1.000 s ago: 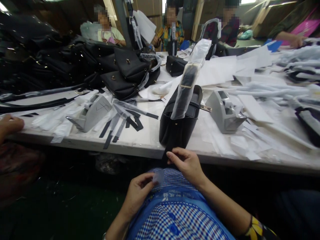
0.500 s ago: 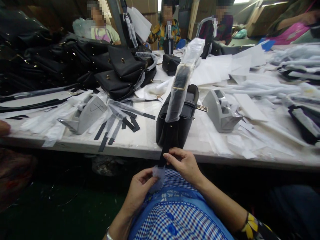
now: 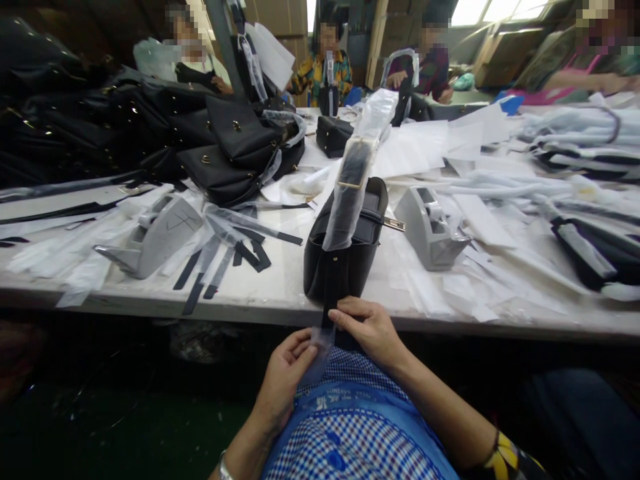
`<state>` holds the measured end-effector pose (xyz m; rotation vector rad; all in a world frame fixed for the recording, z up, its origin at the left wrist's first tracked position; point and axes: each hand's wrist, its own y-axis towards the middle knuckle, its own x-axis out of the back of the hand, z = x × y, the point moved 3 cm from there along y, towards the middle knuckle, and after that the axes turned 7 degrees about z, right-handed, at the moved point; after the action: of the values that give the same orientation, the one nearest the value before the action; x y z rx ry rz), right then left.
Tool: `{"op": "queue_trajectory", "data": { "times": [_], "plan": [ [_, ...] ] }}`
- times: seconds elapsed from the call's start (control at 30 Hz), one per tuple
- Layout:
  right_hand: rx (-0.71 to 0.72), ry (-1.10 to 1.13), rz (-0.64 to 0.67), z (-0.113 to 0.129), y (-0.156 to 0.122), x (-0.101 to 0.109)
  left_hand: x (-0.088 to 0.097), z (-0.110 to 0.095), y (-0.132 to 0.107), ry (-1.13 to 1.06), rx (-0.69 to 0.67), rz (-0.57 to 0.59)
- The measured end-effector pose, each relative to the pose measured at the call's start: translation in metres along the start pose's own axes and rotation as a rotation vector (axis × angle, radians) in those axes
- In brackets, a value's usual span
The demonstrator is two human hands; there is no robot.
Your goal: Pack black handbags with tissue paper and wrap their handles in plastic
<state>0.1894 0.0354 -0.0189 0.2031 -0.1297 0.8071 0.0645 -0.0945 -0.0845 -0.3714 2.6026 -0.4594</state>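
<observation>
A black handbag (image 3: pixel 345 260) stands at the front edge of the table. Its upper strap, with a gold-framed buckle (image 3: pixel 354 163), rises wrapped in clear film. From the bag's near end a black strap (image 3: pixel 331 293) hangs down over the edge. My right hand (image 3: pixel 367 330) pinches this strap between thumb and fingers. Below it, my left hand (image 3: pixel 290 370) grips a translucent plastic wrap (image 3: pixel 321 343) around the strap's lower end. The strap's tip is hidden in the wrap.
Grey tape dispensers stand left (image 3: pixel 155 233) and right (image 3: pixel 431 230) of the bag. Loose black straps (image 3: pixel 245 250) in film lie to the left, behind them a heap of black bags (image 3: pixel 130 127). White wrapping sheets (image 3: pixel 415 147) cover the right. Several people work across the table.
The view has shifted slightly, so the table items appear a little further left and lower. Both hands keep their hold, the left one slightly closer to the right.
</observation>
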Motion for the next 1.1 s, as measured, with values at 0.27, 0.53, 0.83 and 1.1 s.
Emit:
{"op": "queue_trajectory", "data": {
  "times": [0.27, 0.53, 0.83, 1.1],
  "plan": [
    [0.013, -0.026, -0.049, -0.003, -0.003, -0.003, -0.010, -0.003, 0.002, -0.006, -0.041, 0.030],
    [-0.023, -0.147, -0.161, -0.007, -0.011, -0.001, -0.022, -0.025, 0.021, -0.021, -0.115, -0.102],
    [-0.017, -0.320, -0.254, 0.017, -0.017, 0.013, -0.042, -0.051, 0.041, -0.118, -0.291, -0.153],
    [-0.026, -0.193, -0.255, 0.036, 0.013, 0.006, -0.037, -0.080, 0.043, 0.178, -0.460, -0.223]
  ]
}}
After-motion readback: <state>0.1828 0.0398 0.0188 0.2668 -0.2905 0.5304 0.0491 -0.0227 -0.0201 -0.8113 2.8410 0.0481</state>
